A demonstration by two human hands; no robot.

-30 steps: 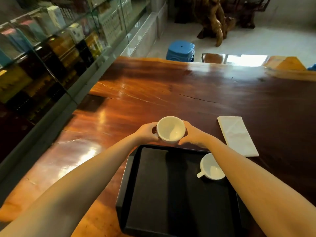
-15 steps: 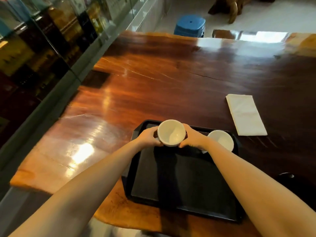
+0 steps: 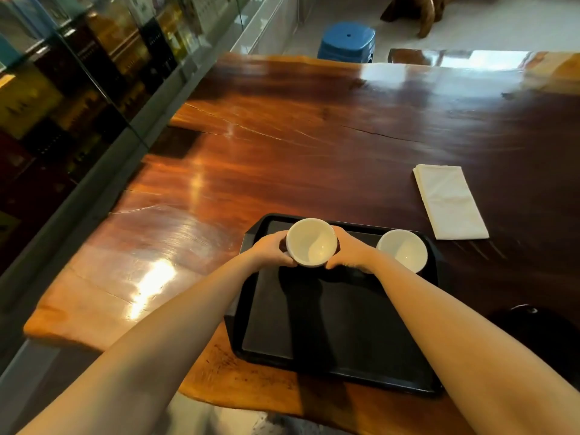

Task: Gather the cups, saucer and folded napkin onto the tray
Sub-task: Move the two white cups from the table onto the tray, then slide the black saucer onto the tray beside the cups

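Head view: second cup reached the tray, napkin left waiting

We cradled a white cup (image 3: 311,242) between both palms over the far left part of the black tray (image 3: 332,334). Our left hand (image 3: 270,250) wrapped one flank and our right hand (image 3: 351,253) the other, each closed snugly on the cup's wall. Whether its base had met the tray floor we could not tell, since fingers and shadow hid the underside. A second white cup (image 3: 402,250) stood in the tray's far right corner, near our right wrist but apart from the cup we carried.

To finish the step well, we judged, the cup needed to go straight down onto the flat floor, clear of the raised rim and with a gap left to its neighbour, so porcelain would not knock porcelain. Letting go with both hands evenly and drawing them outward looked the safest release, as the right forearm passed close by the second cup.

Off the tray, the folded napkin (image 3: 449,205) lay on the polished wooden table (image 3: 282,158), beyond the tray's far right corner. We saw no saucer. A dark round object (image 3: 533,321) sat at the right edge, too shadowed to identify. A glass display case (image 3: 78,73) ran along the left, and a blue stool (image 3: 346,40) stood past the table's far end.
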